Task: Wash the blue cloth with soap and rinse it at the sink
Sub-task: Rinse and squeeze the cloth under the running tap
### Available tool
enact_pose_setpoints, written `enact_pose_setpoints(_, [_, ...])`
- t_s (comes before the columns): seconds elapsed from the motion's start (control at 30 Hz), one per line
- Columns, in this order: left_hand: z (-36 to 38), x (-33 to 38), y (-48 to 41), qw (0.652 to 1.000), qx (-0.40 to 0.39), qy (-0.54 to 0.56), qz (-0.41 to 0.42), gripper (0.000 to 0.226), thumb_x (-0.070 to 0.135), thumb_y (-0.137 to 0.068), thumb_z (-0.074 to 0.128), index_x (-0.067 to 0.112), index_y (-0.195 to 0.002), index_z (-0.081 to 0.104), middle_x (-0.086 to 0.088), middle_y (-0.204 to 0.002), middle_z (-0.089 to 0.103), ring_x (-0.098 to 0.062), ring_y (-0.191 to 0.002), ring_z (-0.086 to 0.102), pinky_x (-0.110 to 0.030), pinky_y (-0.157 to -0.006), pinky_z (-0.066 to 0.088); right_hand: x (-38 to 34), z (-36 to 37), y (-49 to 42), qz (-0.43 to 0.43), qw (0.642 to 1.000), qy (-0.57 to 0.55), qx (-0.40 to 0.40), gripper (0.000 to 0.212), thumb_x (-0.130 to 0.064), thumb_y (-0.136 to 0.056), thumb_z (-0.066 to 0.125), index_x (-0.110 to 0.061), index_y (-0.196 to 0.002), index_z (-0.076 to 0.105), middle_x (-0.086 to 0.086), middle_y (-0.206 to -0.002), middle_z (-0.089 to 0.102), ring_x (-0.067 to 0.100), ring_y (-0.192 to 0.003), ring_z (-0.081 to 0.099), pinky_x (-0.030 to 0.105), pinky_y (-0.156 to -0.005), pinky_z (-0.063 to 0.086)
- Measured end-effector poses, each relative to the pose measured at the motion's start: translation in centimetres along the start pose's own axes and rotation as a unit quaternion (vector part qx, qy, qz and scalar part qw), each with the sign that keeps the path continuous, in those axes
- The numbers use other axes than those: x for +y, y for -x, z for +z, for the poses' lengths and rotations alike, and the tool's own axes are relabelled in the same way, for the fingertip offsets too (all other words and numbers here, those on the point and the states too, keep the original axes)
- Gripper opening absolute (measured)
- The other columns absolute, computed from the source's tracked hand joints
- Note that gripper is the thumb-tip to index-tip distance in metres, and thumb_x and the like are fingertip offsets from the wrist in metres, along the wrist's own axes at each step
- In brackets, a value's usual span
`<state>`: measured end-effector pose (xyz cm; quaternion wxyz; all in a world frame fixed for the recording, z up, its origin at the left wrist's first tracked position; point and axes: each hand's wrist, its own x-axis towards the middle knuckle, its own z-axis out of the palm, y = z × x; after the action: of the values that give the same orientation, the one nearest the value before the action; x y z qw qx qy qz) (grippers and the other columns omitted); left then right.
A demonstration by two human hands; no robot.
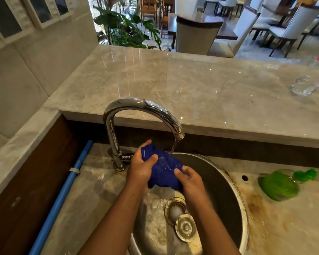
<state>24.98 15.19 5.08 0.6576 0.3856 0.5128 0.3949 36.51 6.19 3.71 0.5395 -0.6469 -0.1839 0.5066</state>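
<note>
The blue cloth (164, 168) is bunched up, wet and dark, held over the round steel sink (226, 183). My left hand (141, 166) grips its left end, thumb on top. My right hand (190, 179) clutches its lower right end. A thin stream of water falls from the chrome tap (142, 105) onto the cloth's top edge. A green soap bottle (278, 186) lies on its side on the counter to the right of the sink.
The sink's drain (175, 210) holds foam, and its loose strainer lid (185, 227) rests beside it. A blue pipe (63, 194) runs along the left. A raised marble ledge (191, 85) behind carries a clear plastic bottle (305, 86).
</note>
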Motion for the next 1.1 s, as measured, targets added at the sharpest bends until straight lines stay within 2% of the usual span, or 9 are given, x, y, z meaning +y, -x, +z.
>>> enact_pose_setpoints(0.13, [-0.4,0.2,0.5,0.99,-0.098,0.099,-0.032,0.053,-0.001,-0.093,0.059,0.027,-0.138,0.053,-0.005,-0.13,0.061,-0.03,-0.117,0.062,-0.05,-0.091,0.057,0.1,-0.8,-0.6,0.066,0.972,-0.202,-0.104,0.045,-0.035,-0.094,0.056,-0.006,-0.129,0.059,0.018,-0.126,0.067,0.032,-0.117,0.064,0.047,-0.1,0.051])
enact_pose_setpoints(0.23, [0.2,0.2,1.0,0.985,-0.155,0.066,-0.026,0.053,0.0,-0.092,0.061,0.028,-0.137,0.054,-0.005,-0.133,0.061,-0.029,-0.12,0.061,-0.052,-0.097,0.053,-0.1,-0.2,-1.5,0.153,0.925,-0.322,-0.13,0.057,-0.05,-0.094,0.051,-0.012,-0.135,0.056,0.02,-0.137,0.059,0.039,-0.127,0.056,0.054,-0.109,0.041])
enact_pose_setpoints(0.43, [-0.9,-0.4,0.3,0.993,-0.112,0.036,-0.033,0.057,-0.002,-0.087,0.066,0.027,-0.135,0.054,-0.006,-0.128,0.064,-0.029,-0.113,0.065,-0.046,-0.088,0.058,-1.7,-0.1,-2.9,0.089,0.971,-0.208,-0.081,0.041,-0.022,-0.088,0.066,-0.01,-0.126,0.061,0.018,-0.116,0.072,0.036,-0.105,0.069,0.051,-0.086,0.056])
enact_pose_setpoints(0.57, [-0.7,-1.2,0.2,0.993,-0.065,0.034,-0.095,0.046,0.0,-0.088,0.067,0.01,-0.131,0.057,-0.014,-0.118,0.071,-0.033,-0.107,0.068,-0.054,-0.095,0.054,-2.8,0.3,-3.0,0.023,0.988,-0.129,-0.084,0.022,-0.022,-0.095,0.06,-0.015,-0.114,0.065,0.015,-0.112,0.073,0.032,-0.101,0.071,0.048,-0.086,0.057])
enact_pose_setpoints(0.7, [0.3,-1.0,1.2,0.955,-0.113,0.152,-0.227,0.031,0.021,-0.093,0.064,0.008,-0.122,0.064,-0.017,-0.111,0.074,-0.035,-0.103,0.07,-0.05,-0.094,0.054,-3.6,0.5,-2.9,-0.001,0.981,-0.162,-0.11,0.025,-0.024,-0.092,0.06,-0.015,-0.115,0.064,0.013,-0.111,0.073,0.028,-0.098,0.071,0.043,-0.084,0.057])
enact_pose_setpoints(0.8, [0.8,-0.7,1.4,0.928,-0.138,0.202,-0.28,0.037,0.038,-0.093,0.061,0.01,-0.116,0.068,-0.018,-0.111,0.074,-0.035,-0.101,0.069,-0.047,-0.089,0.053,-3.7,0.2,-3.0,-0.009,0.981,-0.162,-0.108,0.027,-0.025,-0.089,0.062,-0.016,-0.115,0.064,0.012,-0.111,0.073,0.027,-0.098,0.07,0.042,-0.083,0.056])
enact_pose_setpoints(0.9, [1.2,-0.7,1.1,0.936,-0.125,0.18,-0.274,0.041,0.044,-0.093,0.061,0.011,-0.115,0.069,-0.018,-0.11,0.075,-0.036,-0.103,0.069,-0.05,-0.092,0.053,-3.2,-0.4,-3.1,-0.004,0.984,-0.157,-0.084,0.029,-0.025,-0.089,0.064,-0.016,-0.116,0.064,0.012,-0.113,0.073,0.03,-0.102,0.07,0.044,-0.084,0.056])
enact_pose_setpoints(0.97, [1.4,-0.6,0.5,0.955,-0.101,0.155,-0.231,0.032,0.032,-0.093,0.064,0.009,-0.115,0.067,-0.018,-0.107,0.075,-0.037,-0.105,0.069,-0.052,-0.092,0.054,-3.0,-1.0,-3.2,-0.009,0.99,-0.133,-0.055,0.024,-0.022,-0.093,0.062,-0.015,-0.115,0.065,0.012,-0.112,0.073,0.03,-0.103,0.07,0.046,-0.086,0.057])
enact_pose_setpoints(1.1, [1.6,-0.5,0.0,0.987,-0.044,0.085,-0.132,0.021,0.022,-0.092,0.067,0.015,-0.111,0.065,-0.014,-0.104,0.075,-0.032,-0.094,0.073,-0.053,-0.085,0.058,-2.5,-1.0,-3.5,-0.06,0.998,-0.005,0.005,0.014,-0.019,-0.1,0.053,-0.018,-0.108,0.065,0.011,-0.106,0.073,0.028,-0.094,0.072,0.043,-0.082,0.059])
